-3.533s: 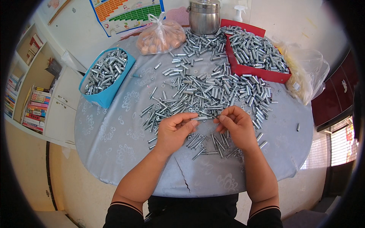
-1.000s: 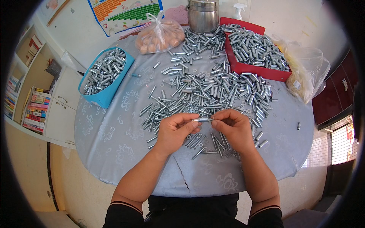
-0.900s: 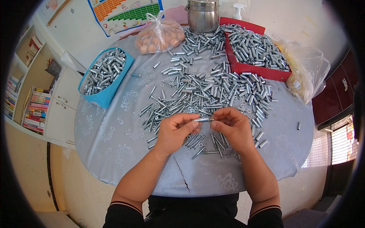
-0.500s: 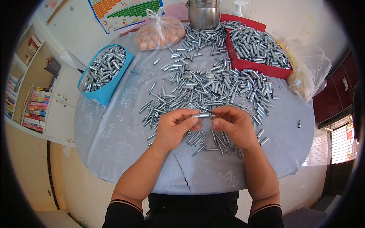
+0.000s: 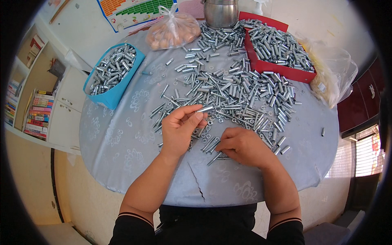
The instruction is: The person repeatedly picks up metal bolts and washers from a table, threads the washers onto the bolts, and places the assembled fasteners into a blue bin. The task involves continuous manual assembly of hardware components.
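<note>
My left hand (image 5: 179, 128) is raised a little over the round table and pinches a short silver metal sleeve bolt (image 5: 204, 109) between thumb and fingertips. My right hand (image 5: 241, 146) lies low on the cloth, fingers curled onto a loose bolt (image 5: 214, 158) near the front of the heap. A wide scatter of silver bolts, sleeves and washers (image 5: 232, 92) covers the table beyond both hands.
A blue tray (image 5: 111, 75) full of metal parts sits at the left rim, a red tray (image 5: 277, 51) of parts at the far right. A knotted bag of brown nuts (image 5: 171, 30), a steel pot (image 5: 220, 12) and clear bags (image 5: 332, 71) ring the table (image 5: 122, 139).
My hands held one bolt between them before. Now they have parted: the left keeps the piece and the right has dropped to the cloth onto another bolt.
</note>
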{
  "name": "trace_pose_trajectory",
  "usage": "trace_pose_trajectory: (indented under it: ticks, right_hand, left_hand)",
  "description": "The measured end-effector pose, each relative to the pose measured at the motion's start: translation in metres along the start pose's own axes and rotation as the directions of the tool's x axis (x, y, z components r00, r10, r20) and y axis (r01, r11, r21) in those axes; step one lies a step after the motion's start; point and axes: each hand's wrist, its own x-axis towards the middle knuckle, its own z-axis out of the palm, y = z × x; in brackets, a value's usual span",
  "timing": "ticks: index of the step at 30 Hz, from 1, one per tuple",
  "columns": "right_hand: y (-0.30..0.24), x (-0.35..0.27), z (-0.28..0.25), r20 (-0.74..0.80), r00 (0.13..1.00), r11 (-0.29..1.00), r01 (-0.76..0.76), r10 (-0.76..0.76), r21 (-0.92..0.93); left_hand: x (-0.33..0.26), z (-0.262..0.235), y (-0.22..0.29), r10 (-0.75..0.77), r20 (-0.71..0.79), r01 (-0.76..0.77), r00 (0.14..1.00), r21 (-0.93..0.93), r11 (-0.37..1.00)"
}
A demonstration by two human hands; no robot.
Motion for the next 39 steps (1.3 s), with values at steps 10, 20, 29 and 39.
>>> trace_pose_trajectory:
  ticks: [10, 20, 29, 39]
  right_hand:
    - [-0.003, 0.002, 0.002, 0.009, 1.0, 0.997, -0.012, 0.013, -0.072]
    - [0.008, 0.008, 0.001, -0.295, 0.726, 0.617, -0.221, 0.621, 0.755]
    - [0.006, 0.009, 0.002, -0.304, 0.762, 0.61, -0.148, 0.573, 0.779]
    - [0.013, 0.0, -0.005, -0.129, 0.797, 0.694, -0.419, 0.59, 0.585]
  left_hand:
    - [-0.001, 0.0, -0.001, -0.009, 0.023, 0.009, 1.0, 0.007, 1.0]
    - [-0.004, 0.003, -0.004, -0.067, 0.15, 0.066, 0.986, 0.012, 0.998]
    - [-0.006, 0.003, -0.008, -0.098, 0.198, 0.095, 0.975, 0.025, 0.995]
    - [-0.009, 0.004, -0.002, -0.147, 0.241, 0.132, 0.959, 0.078, 0.988]
